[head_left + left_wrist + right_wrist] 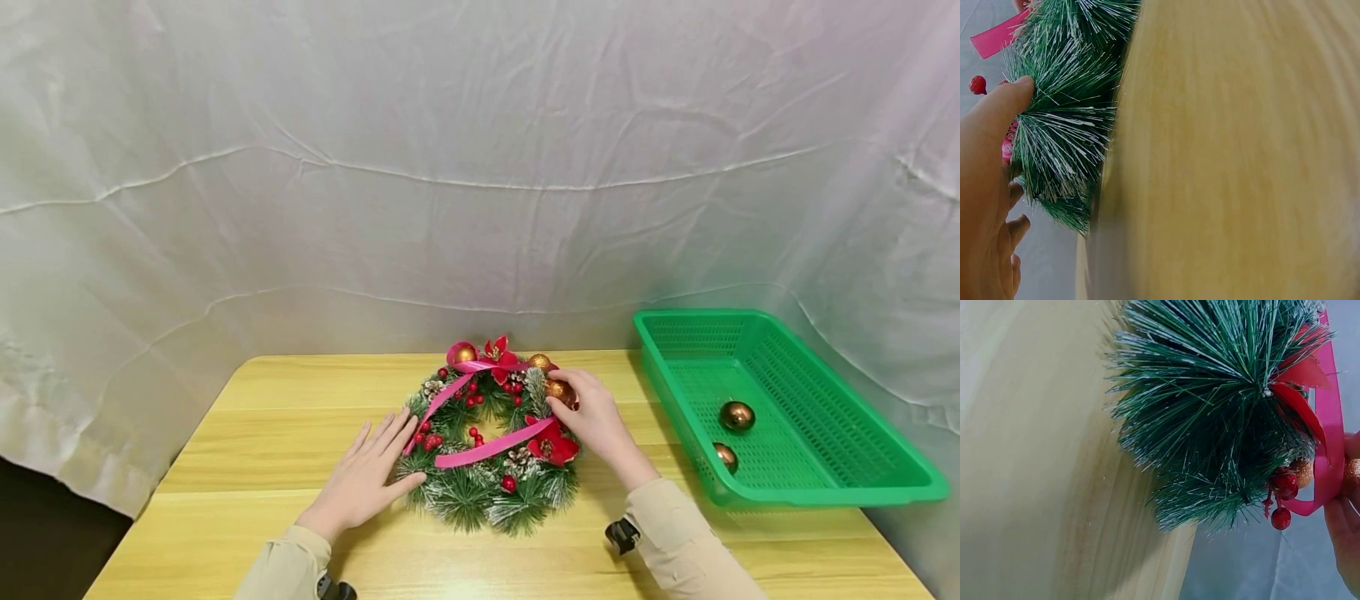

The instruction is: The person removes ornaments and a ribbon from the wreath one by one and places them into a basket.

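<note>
The right hand (596,419) pinches a glittery copper-coloured ball (558,390) between thumb and fingers at the right side of a round wreath of frosted green artificial pine (461,500), which lies on the pale yellow wood-grain worktop (247,442); being round, the ball shows no long axis. The left hand (363,483), fingers straight and spread, touches the wreath's left edge, farther from the ball. Right of the right hand, a green perforated plastic basket (817,442) holds two shiny copper-brown balls (737,416).
</note>
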Demonstrator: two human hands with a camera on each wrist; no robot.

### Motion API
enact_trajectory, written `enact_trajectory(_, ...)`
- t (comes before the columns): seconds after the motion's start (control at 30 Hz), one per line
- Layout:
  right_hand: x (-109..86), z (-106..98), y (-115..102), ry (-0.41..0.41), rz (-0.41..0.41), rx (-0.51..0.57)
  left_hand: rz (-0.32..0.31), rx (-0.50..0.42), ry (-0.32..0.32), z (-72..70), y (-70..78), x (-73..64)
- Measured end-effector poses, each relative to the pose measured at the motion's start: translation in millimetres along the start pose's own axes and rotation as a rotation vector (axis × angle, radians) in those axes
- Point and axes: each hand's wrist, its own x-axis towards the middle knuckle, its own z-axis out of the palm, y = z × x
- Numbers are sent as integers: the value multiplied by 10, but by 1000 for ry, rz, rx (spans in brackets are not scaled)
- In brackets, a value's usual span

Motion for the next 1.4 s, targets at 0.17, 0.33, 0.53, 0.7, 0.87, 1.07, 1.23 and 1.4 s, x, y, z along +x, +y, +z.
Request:
enact_trajectory(0.17,4,-1,-28,20,-2,24,0,-1,1,3,1,-6)
enact_trajectory(0.33,8,-13,-52,43,-28,22,4,3,0,-1,1,-7)
enact_trajectory(0.53,3,-80,-103,71,-54,16,3,9,-2,1,-2,1)
enact_trajectory(0.7,-9,-188,-161,96,-66,41,-1,4,-5,-5,2,0)
enact_trajectory(0.87,-51,-326,-170,131,-94,52,-4,2,-11,-7,4,-8)
enact_trajectory(1.07,-146,-570,-140,195,-115,-8,2,14,-1,-8,3,4)
enact_trajectory(1.23,-250,-754,-75,197,-78,-24,8,13,4,-16,4,0)
enact_trajectory(1.4,-365,-901,-20,191,-30,-23,8,7,4,-12,3,-9)
